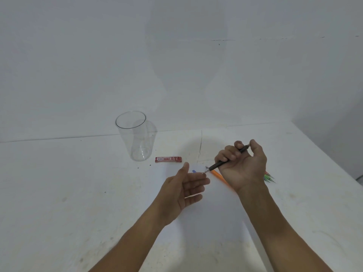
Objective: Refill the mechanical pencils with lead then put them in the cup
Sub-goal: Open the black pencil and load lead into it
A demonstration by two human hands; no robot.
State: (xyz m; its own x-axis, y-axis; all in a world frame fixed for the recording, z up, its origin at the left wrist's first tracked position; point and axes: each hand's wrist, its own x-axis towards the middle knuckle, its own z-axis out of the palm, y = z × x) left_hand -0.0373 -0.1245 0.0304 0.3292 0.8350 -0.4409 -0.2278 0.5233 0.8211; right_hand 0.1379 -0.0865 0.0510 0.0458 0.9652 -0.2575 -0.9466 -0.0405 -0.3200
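A simple desk place in a plain room is shown, of the kind used for study or small hand work: a white table (59, 193) is set against a white painted wall (176, 55), and its top is marked with dark specks and yellowish stains. Stationery is laid on it: a clear plastic cup (135, 134), a small red lead case (168, 159), a white sheet of paper (206, 222), an orange pencil (220, 177) and green pencils (269, 177). Whether it is a home, an office or a classroom cannot be told.
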